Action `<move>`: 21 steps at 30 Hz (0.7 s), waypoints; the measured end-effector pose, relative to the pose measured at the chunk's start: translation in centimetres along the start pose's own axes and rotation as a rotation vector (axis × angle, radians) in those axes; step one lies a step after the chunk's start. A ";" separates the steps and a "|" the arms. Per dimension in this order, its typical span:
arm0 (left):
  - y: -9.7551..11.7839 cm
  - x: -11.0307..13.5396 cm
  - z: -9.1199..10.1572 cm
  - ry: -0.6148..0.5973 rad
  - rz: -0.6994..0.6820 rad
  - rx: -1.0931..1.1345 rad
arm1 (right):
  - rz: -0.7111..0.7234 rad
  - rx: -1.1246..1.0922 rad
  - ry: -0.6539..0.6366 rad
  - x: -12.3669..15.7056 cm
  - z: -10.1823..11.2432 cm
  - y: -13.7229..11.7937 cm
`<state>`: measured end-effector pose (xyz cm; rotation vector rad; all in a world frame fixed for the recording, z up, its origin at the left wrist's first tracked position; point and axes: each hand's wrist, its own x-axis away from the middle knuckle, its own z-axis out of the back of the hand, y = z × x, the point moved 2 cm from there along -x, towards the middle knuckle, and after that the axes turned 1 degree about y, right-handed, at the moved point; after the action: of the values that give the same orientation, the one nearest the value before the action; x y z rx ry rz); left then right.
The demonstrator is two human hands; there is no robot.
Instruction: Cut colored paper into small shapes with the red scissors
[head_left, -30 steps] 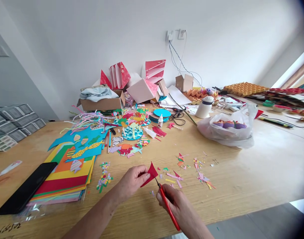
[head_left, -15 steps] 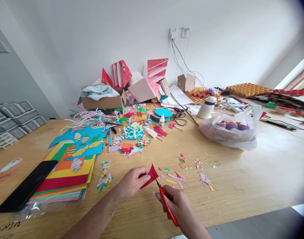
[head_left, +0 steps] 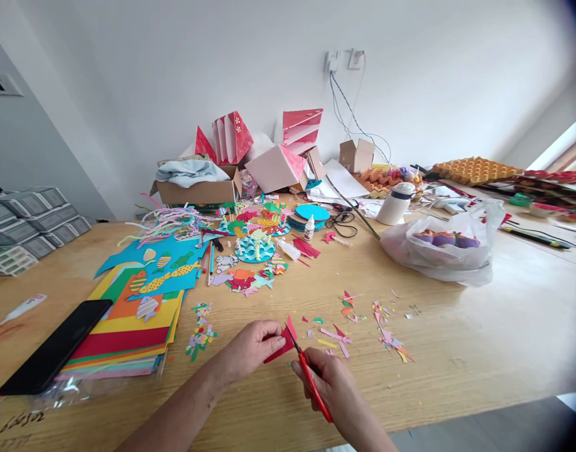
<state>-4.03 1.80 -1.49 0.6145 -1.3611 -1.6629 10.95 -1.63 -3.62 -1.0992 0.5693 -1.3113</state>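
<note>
My left hand [head_left: 251,345] pinches a small red paper piece [head_left: 281,344] just above the wooden table [head_left: 480,339]. My right hand [head_left: 332,388] is closed round red-handled scissors [head_left: 308,375], whose blades reach into the red paper's upper edge. Small coloured paper scraps [head_left: 363,323] lie on the table just beyond both hands.
A stack of coloured paper sheets [head_left: 127,333] with paper fish lies at the left, a black phone [head_left: 54,345] on it. Farther back are paper crafts [head_left: 254,242], glue bottles [head_left: 309,228], a cardboard box [head_left: 198,188] and a plastic bag [head_left: 445,248]. Grey drawers [head_left: 28,223] stand far left.
The scissors have advanced into the red paper, and the piece now looks smaller and lower. Both hands stay close together; the view has shifted slightly.
</note>
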 end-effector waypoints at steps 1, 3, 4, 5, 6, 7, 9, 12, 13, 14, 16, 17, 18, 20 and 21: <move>-0.1 0.0 0.1 0.005 0.009 0.005 | -0.020 -0.010 -0.009 0.0 0.0 0.0; -0.2 0.1 0.3 0.027 0.027 0.020 | -0.040 -0.022 -0.017 -0.2 0.0 0.0; -0.1 0.2 0.4 0.047 0.034 0.027 | -0.035 -0.036 -0.019 -0.3 0.0 0.0; -0.1 0.2 0.5 0.072 0.041 0.029 | -0.018 -0.056 -0.015 -0.3 0.0 0.0; 0.1 0.3 0.5 0.096 0.045 0.027 | 0.011 -0.081 -0.008 -0.4 0.1 0.0; 0.2 0.3 0.6 0.117 0.047 0.019 | 0.045 -0.108 0.007 -0.6 0.2 -0.1; 0.5 0.4 0.5 0.137 0.045 -0.005 | 0.099 -0.164 0.059 -0.8 0.3 -0.4; 0.7 0.3 0.0 0.119 0.025 -0.039 | 0.143 -0.262 0.132 -1.2 0.5 -1.1; 0.6 0.3 -0.2 0.112 0.021 -0.045 | 0.143 -0.298 0.142 -1.3 0.5 -1.4; 0.5 0.2 -0.4 0.106 0.016 -0.047 | 0.142 -0.331 0.147 -1.4 0.5 -1.6; 0.1 0.2 -0.6 0.099 -0.002 -0.034 | 0.128 -0.377 0.153 -1.5 0.5 -1.9; -0.1 0.1 -0.7 0.098 -0.011 -0.020 | 0.121 -0.387 0.154 -1.6 0.5 -1.9; -0.2 0.1 -0.7 0.098 -0.018 -0.002 | 0.119 -0.389 0.156 -1.5 0.5 -1.9; -0.2 0.2 -0.6 0.114 -0.012 0.035 | 0.135 -0.362 0.159 -1.3 0.7 -1.8; -0.1 0.2 -0.4 0.127 -0.003 0.054 | 0.147 -0.329 0.153 -1.1 0.8 -1.6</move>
<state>-3.82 1.42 -1.62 0.7408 -1.3168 -1.5661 10.61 -0.22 -2.12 -1.2024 0.9887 -1.2058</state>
